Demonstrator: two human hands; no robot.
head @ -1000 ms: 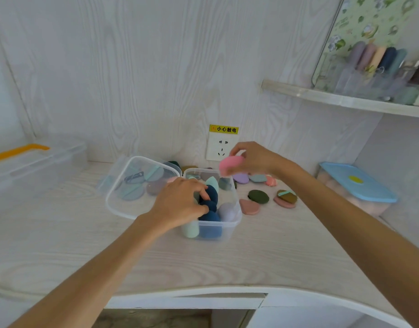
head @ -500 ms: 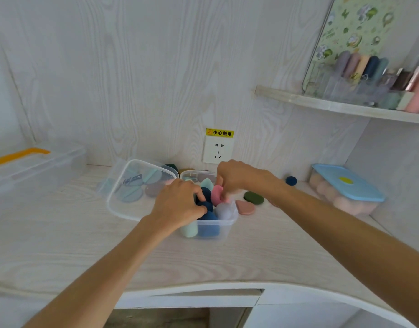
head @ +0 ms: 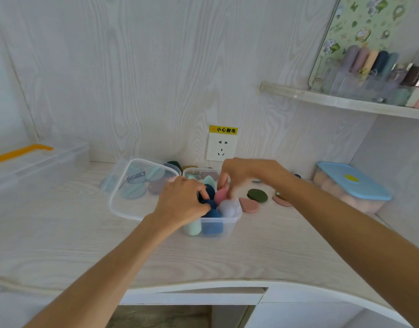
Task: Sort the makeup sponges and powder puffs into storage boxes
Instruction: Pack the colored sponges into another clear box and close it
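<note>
A small clear storage box (head: pixel 229 223) at the desk's middle holds several makeup sponges in dark blue, mint and lilac. My right hand (head: pixel 241 176) reaches in from above, its fingertips pinching a pink sponge (head: pixel 220 195) set among the others. My left hand (head: pixel 182 201) rests on the box's left side, fingers curled over the dark blue sponges (head: pixel 209 191). Flat powder puffs lie loose to the right: a dark green one (head: pixel 257 195) and a pink one (head: pixel 249 205). More puffs lie behind the box's clear lid (head: pixel 132 188), which leans to its left.
A blue-lidded box (head: pixel 352 185) of pale sponges stands at the right wall. A large clear bin with an orange handle (head: pixel 38 162) sits far left. A wall socket (head: pixel 221 146) is behind the boxes. A shelf (head: pixel 345 102) overhangs at upper right.
My right hand carried the pink sponge from above the box's back edge down into the box among the other sponges. My left hand stayed on the box.
</note>
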